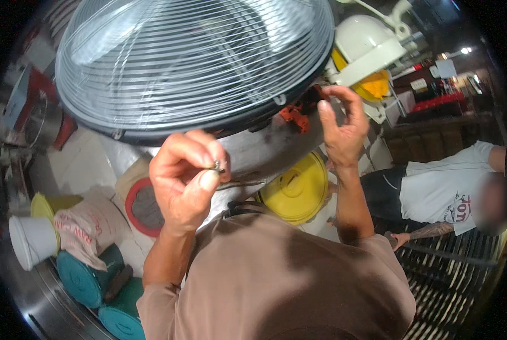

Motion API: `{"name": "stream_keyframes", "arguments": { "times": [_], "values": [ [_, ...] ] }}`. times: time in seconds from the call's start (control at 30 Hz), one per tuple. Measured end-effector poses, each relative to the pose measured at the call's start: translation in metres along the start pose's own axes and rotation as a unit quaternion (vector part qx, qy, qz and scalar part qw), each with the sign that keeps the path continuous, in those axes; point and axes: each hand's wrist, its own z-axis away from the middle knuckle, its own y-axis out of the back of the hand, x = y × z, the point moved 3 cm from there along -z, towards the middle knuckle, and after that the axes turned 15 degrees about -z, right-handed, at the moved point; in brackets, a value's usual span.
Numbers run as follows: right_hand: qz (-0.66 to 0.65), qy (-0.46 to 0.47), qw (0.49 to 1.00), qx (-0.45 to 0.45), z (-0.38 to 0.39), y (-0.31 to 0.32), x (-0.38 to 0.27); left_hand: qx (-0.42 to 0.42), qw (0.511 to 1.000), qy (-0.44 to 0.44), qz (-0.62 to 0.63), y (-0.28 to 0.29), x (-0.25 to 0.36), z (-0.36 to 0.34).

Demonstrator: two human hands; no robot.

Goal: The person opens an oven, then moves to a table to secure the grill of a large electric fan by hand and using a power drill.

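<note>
Near the centre of the frame, the left hand [182, 184] pinched a small metal piece [216, 166] between thumb and fingertips, below the rim of a large caged fan [191, 73] in the upper part. The step in hand looked like work with small hardware at that rim; the next move seemed to call for a fine, steady grip (tiny pieces drop easily). The right hand [345, 135], right of centre, curled beside a red-orange part [295, 118]; whether it grasped anything, I could not tell. Fingertips covered much of the metal piece, and the top edge cut off the fan.
</note>
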Motion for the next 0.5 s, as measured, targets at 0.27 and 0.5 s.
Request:
{"name": "stream_keyframes", "arguments": {
  "times": [0.27,0.5],
  "values": [
    [-0.116,-0.015,0.974,-0.197,0.031,-0.017,-0.076,0.055,0.983,0.17,-0.036,-0.034,-0.053,0.035],
    [-0.152,-0.03,0.978,-0.14,0.038,-0.031,-0.059,0.07,0.986,0.136,-0.068,-0.042,-0.065,0.033]
  ]
}}
